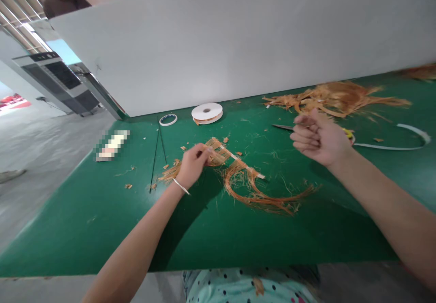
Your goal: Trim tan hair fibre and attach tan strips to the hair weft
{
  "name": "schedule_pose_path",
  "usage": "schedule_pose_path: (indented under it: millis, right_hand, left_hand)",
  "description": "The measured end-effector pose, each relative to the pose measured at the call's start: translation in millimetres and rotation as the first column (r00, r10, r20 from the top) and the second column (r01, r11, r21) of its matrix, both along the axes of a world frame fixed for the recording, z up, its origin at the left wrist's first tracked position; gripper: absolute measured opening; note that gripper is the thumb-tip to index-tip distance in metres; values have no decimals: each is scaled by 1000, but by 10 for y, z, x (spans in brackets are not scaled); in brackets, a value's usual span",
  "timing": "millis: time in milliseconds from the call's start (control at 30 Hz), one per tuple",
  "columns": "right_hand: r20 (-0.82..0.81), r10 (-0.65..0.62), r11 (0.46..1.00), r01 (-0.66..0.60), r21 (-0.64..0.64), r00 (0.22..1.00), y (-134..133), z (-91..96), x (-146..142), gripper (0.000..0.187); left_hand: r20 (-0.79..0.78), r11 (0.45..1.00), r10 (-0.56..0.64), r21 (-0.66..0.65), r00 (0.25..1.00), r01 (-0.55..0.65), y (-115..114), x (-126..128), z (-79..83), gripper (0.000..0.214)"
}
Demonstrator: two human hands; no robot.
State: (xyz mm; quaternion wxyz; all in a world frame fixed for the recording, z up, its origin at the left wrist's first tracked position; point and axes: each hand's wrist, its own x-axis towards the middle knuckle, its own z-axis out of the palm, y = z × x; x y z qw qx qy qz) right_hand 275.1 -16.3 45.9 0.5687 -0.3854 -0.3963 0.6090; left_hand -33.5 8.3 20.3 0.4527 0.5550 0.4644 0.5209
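Observation:
My left hand [193, 163] is at the middle of the green table, with thumb and fingers pinched on a piece of orange mesh ribbon [218, 152]. A narrow white strip [235, 157] runs along this ribbon, and long frayed orange strands [269, 201] curve away from it to the right. My right hand [322, 139] is raised off to the right, its fingers curled closed; whatever they may hold is too small to make out. Scissors [283, 126] lie partly hidden behind that hand, their dark blades pointing left.
A white spool [206, 111], a tape roll [168, 120] and thin black wires [155, 162] lie on the green table [102, 230]. Orange fibre [340, 96] is heaped at the back right, near a curled white strip [391, 148]. A pale panel [238, 44] stands behind; a person [64, 5] is beyond.

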Motion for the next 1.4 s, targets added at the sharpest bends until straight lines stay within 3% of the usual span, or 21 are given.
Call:
schedule_pose_path:
  millis: [67, 100, 167, 233, 300, 333, 367, 400, 467, 533, 633, 733, 833, 900, 967, 1033, 1100, 1200, 1300, 1400]
  right_hand:
    - [62, 131, 990, -134, 40, 989, -29, -72, -145, 33]
    - [132, 194, 978, -202, 55, 972, -46, -115, -224, 39]
    - [279, 342, 928, -369, 49, 897, -96, -202, -390, 52]
    - [352, 567, 803, -595, -34, 745, -163, -274, -544, 61]
    - [362, 733, 645, -758, -100, 576, -230, -313, -658, 58]
    - [370, 764, 599, -794, -105, 528, -257, -318, -693, 50]
    - [383, 758, 598, -797, -86, 528, -276, -311, -711, 42]
    - [388, 718, 641, -766, -46, 577, -285, -294, -714, 38]
    - [338, 561, 785, -615, 75, 756, -278, -232, -676, 42]
    - [228, 348, 903, -390, 179, 909, -246, -149, -600, 45]
    - [146, 105, 966, -136, 220, 984, -186, -38, -457, 47]
    - [170, 5, 982, -36, 183, 985, -133, 0, -324, 48]
    - [230, -40, 986, 2, 165, 972, -69, -30, -209, 47]
    - [254, -75, 983, 28, 183, 964, -16, -60, -128, 46]
    - [281, -141, 973, 81, 214, 949, 40, -85, -33, 43]
    - [401, -264, 952, 171, 253, 877, 91, -103, 71, 38]
    - [553, -393, 915, 254, 312, 735, 132, -119, 164, 37]
    - [685, -467, 883, 257, 392, 559, 173, -154, 242, 32]
    - [752, -443, 894, 174, 414, 488, 199, -213, 260, 17]
    - [743, -480, 876, 207, 435, 466, 216, -269, 290, 19]
  left_hand:
    - [-335, 958, -205, 123, 920, 258, -202, 155, 19, 23]
    - [-420, 928, -261, 139, 869, 346, -297, 220, 35, 25]
    - [-450, 897, -321, 139, 833, 421, -447, 317, 80, 27]
    - [-356, 908, -318, 151, 879, 390, -512, 358, 123, 27]
    - [-194, 953, -224, 163, 955, 257, -474, 331, 144, 28]
    - [-104, 973, -152, 158, 983, 168, -420, 294, 139, 28]
    - [-13, 987, -72, 147, 997, 73, -350, 245, 124, 30]
    - [71, 992, -10, 130, 997, 1, -272, 190, 99, 30]
    - [144, 996, 66, 50, 987, -74, -124, 83, 29, 32]
    - [144, 998, 45, -45, 988, -39, -31, 19, -43, 34]
    - [113, 983, -91, -150, 989, 108, -32, 35, -97, 34]
    - [158, 953, -195, -202, 968, 225, -107, 101, -74, 31]
    - [270, 960, -148, -193, 951, 204, -99, 83, -20, 29]
    - [348, 981, -1, -183, 937, 69, -15, -2, 10, 25]
    - [432, 969, 220, -198, 874, -146, 113, -136, 30, 20]
    - [484, 922, 388, -211, 784, -326, 249, -292, 41, 20]
    - [498, 882, 468, -218, 730, -418, 359, -439, 44, 23]
    - [497, 853, 517, -230, 697, -469, 437, -570, 43, 23]
    - [492, 879, 472, -202, 731, -431, 418, -552, 50, 20]
    - [466, 934, 357, -155, 809, -323, 338, -430, 57, 18]
